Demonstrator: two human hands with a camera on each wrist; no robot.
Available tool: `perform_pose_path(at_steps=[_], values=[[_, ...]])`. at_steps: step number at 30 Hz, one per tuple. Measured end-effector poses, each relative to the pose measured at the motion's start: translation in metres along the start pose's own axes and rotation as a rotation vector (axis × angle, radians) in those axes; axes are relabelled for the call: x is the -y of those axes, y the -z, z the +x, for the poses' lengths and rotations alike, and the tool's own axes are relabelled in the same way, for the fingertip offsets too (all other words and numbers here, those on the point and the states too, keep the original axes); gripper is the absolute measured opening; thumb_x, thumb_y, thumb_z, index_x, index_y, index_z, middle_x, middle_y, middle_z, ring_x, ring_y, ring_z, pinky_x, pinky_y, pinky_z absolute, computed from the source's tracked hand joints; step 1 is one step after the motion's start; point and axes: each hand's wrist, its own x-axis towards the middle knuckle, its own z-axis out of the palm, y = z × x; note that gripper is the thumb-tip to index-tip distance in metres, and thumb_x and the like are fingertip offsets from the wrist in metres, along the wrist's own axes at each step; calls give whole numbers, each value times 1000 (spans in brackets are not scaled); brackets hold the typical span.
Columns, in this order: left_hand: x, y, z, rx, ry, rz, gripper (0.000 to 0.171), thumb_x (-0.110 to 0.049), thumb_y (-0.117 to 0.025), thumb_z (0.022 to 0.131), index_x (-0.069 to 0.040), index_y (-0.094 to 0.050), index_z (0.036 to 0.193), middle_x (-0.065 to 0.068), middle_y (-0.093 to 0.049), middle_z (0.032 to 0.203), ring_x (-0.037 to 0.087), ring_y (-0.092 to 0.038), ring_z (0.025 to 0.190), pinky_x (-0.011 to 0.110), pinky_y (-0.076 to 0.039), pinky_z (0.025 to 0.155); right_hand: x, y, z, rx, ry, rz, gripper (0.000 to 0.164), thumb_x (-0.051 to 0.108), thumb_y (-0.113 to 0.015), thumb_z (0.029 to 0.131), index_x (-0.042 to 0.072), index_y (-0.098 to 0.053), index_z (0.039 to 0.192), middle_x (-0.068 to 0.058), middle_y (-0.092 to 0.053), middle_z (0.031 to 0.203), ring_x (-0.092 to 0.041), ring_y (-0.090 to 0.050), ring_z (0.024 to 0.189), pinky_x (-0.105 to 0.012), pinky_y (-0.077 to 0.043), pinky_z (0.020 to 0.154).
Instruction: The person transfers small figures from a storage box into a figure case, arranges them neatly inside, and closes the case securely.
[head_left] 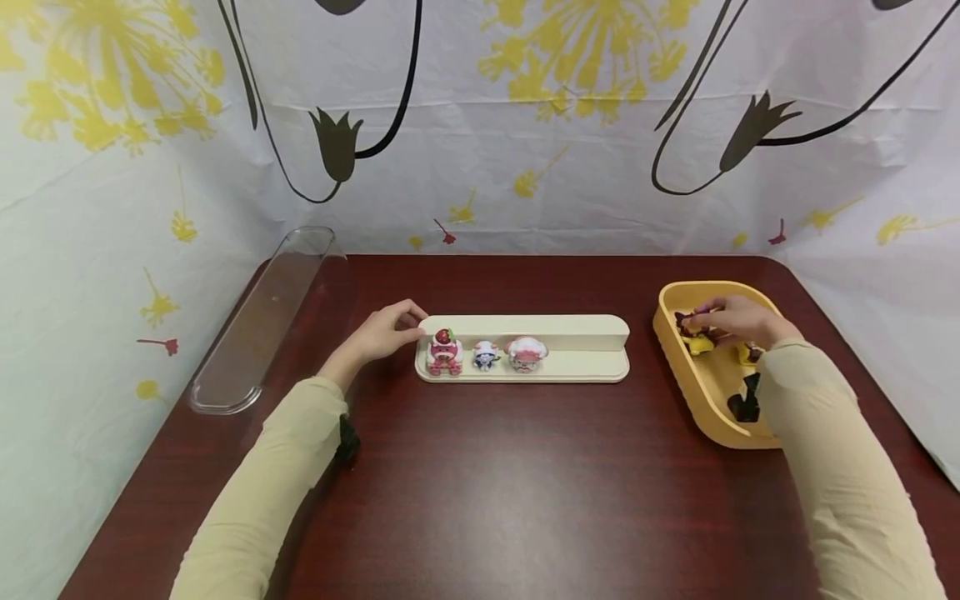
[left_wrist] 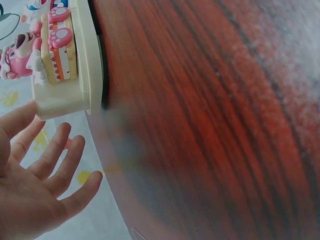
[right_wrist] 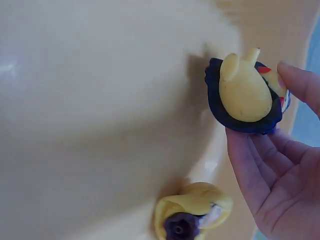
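Observation:
My left hand (head_left: 386, 332) touches the left end of a cream two-step display stand (head_left: 577, 365). In the left wrist view one fingertip meets the stand's end while the other fingers spread loosely apart. On the stand's lower step sit a pink bear figurine (head_left: 444, 354) with a strawberry on top, a small white-and-blue figurine (head_left: 485, 356) and a pink-and-white one (head_left: 527, 353). Over a yellow tray (head_left: 701, 408), my right hand (head_left: 738, 321) pinches a yellow figurine (right_wrist: 245, 95) with a dark scalloped edge, its thumb and fingers at the near side.
Inside the tray lie another yellow figurine (right_wrist: 192, 210) with a dark purple part and a black piece (head_left: 745, 400). A clear plastic cover (head_left: 262, 321) lies at the table's left edge. Patterned white cloth (head_left: 465, 167) hangs behind the dark red table (head_left: 510, 483).

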Motion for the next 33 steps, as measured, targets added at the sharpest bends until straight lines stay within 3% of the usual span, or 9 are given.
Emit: perform_pose_path(at_steps=[12, 18, 29, 33], values=[[-1, 0, -1, -9, -8, -3, 22, -20, -55, 88, -10, -53, 108, 12, -55, 105, 26, -49, 102, 44, -37, 83, 29, 5, -20, -118, 112, -125, 50, 23, -60, 84, -11, -38, 113, -19, -54, 97, -21, -56, 80, -35, -48, 67], [-1, -1, -1, -8, -15, -1, 23, -20, -55, 88, -10, -52, 109, 13, -55, 105, 26, -49, 102, 44, -37, 83, 39, 7, -25, -173, 137, -171, 50, 27, -63, 83, -9, -43, 112, -16, -55, 95, -19, -58, 79, -35, -48, 67], [0, -1, -2, -12, -26, -7, 23, -19, -55, 88, -10, -53, 109, 12, -55, 104, 26, -50, 101, 44, -37, 82, 63, 8, -34, -239, 202, -150, 54, 37, -62, 81, 1, -46, 118, -13, -57, 95, -20, -59, 77, -25, -46, 66], [0, -1, -2, -14, -28, -9, 23, -19, -55, 88, -9, -53, 109, 12, -56, 104, 26, -50, 101, 44, -37, 83, 75, 4, -36, -249, 256, -98, 50, 30, -63, 82, 0, -45, 118, -10, -58, 94, -16, -58, 75, -24, -46, 66]])
